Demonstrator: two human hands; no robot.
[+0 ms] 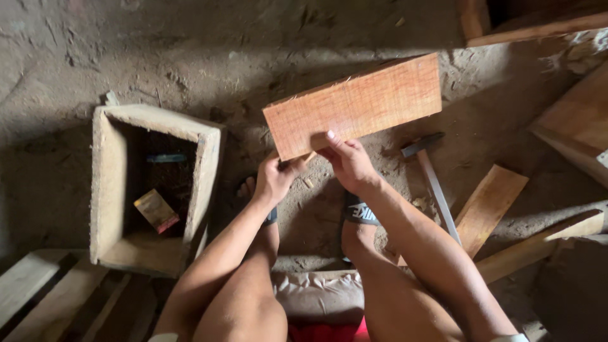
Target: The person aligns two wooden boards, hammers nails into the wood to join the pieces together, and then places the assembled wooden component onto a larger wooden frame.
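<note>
Board: you hold a flat, rectangular, reddish-brown wooden board (354, 104) up over the dirt floor (221, 57), tilted so its right end sits higher than its left.
Left hand: your left hand (275, 179) grips the board's lower left corner, fingers closed on the edge.
Right hand: your right hand (348, 161) clamps the board's lower edge just beside the left hand, thumb pressed flat on the face.
Between hands: a small pale sliver shows at the board's lower edge; you cannot tell what it is.
Hammer: a steel hammer with a dark head and long grey handle (434, 180) lies on the ground to your right, near your right forearm, apart from both hands.
Offcuts: a short tan plank (491, 202) and a longer wooden strip (541, 244) lie just beyond the hammer.
Box: an open, rough wooden box (111, 190) stands on your left, well apart from the board, with a small orange-and-yellow block (156, 210) inside.
Feet: your feet, in dark sandals (360, 212), rest on the ground below the board.
Seat: a pale cushion (316, 294) shows between your knees.
</note>
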